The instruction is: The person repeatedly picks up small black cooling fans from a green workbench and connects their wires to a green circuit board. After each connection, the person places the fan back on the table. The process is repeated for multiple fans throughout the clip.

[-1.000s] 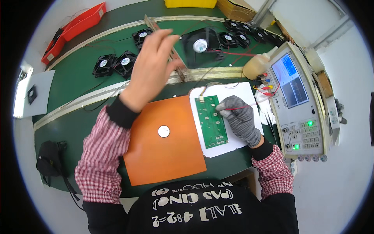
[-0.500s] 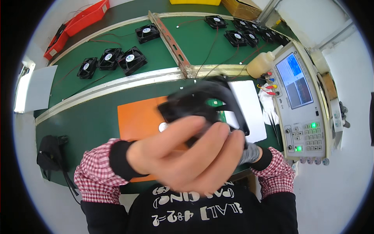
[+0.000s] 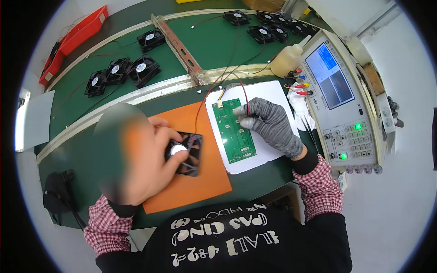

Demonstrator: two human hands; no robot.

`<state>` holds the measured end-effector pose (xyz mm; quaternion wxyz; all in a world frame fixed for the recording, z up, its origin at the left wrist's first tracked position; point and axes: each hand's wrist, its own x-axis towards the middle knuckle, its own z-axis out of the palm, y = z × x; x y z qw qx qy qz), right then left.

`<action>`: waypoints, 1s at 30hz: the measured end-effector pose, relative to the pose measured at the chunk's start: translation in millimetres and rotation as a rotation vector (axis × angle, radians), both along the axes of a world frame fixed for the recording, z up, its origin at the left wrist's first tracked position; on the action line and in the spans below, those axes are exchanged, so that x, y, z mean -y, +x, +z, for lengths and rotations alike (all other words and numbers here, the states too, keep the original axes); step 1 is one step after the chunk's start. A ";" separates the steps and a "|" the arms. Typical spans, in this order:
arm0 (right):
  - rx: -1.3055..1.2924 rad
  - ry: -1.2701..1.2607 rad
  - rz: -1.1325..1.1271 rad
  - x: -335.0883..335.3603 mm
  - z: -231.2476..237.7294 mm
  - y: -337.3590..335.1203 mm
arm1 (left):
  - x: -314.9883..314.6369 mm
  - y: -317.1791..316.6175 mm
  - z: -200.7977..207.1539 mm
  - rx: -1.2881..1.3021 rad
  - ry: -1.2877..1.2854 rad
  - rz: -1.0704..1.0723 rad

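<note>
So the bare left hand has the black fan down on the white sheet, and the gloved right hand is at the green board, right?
Not quite: the head view shows the left hand holding the black fan on the orange mat, not the white sheet. The gloved right hand is at the green board.

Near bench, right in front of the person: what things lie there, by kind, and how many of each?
Black fan: 1
Green circuit board: 1
Orange mat: 1
White sheet: 1
Total: 4
</note>
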<state>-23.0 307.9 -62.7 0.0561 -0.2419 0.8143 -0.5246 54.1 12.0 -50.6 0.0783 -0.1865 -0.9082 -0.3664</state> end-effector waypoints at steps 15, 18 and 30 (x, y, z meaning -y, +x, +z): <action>-0.580 0.164 0.130 5.2 -21.4 -11.5 | 4.5 6.9 6.3 -0.266 -0.181 -0.147; -0.404 0.079 0.009 2.6 -24.1 -3.8 | 4.7 20.9 35.8 -0.779 -0.342 -0.158; -0.360 0.111 0.025 -12.2 -28.0 -10.0 | 20.6 39.6 60.8 0.364 0.797 -0.529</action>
